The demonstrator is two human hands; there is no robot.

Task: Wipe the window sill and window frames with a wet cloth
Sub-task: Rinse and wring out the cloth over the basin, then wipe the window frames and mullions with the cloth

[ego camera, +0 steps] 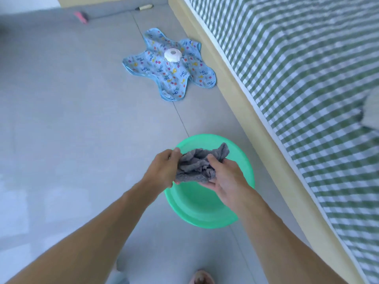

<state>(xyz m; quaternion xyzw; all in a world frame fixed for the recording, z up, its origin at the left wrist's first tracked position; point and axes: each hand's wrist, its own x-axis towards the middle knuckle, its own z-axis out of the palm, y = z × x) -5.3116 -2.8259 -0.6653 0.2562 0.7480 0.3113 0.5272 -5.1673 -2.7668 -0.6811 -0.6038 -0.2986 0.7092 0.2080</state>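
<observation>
A crumpled grey cloth hangs bunched between both my hands, above a green plastic basin that stands on the grey tiled floor. My left hand grips the cloth's left side with curled fingers. My right hand holds its right side, thumb on top and fingers underneath. No window sill or window frame is in view.
A bed with a green-and-white checked sheet and a pale wooden side runs along the right. A blue patterned star-shaped mat with a white round object lies on the floor ahead. A pink item lies at the far wall. My foot shows below.
</observation>
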